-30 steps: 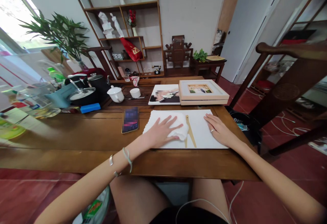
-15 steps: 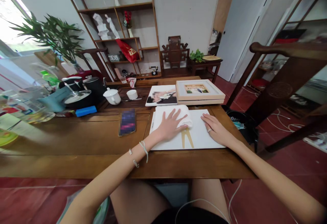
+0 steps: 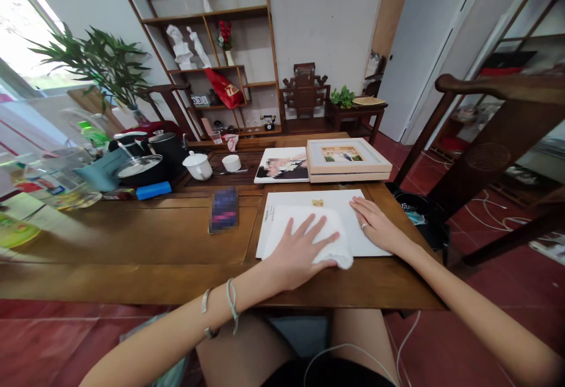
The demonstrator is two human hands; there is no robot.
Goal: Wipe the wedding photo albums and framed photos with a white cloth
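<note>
My left hand lies flat with fingers spread on a white cloth, pressing it onto a white board near the table's front edge. The cloth covers most of the gold mark on the board; only its top shows. My right hand rests flat and open on the board's right edge, a ring on one finger.
A phone lies left of the board. Behind it are a photo print and a framed picture. A teapot, cup, pots and a blue block crowd the left. A wooden chair stands right.
My left hand slid the cloth from the board's far middle down toward the near edge, covering the gold mark. My right hand stayed in place on the board's right side.
</note>
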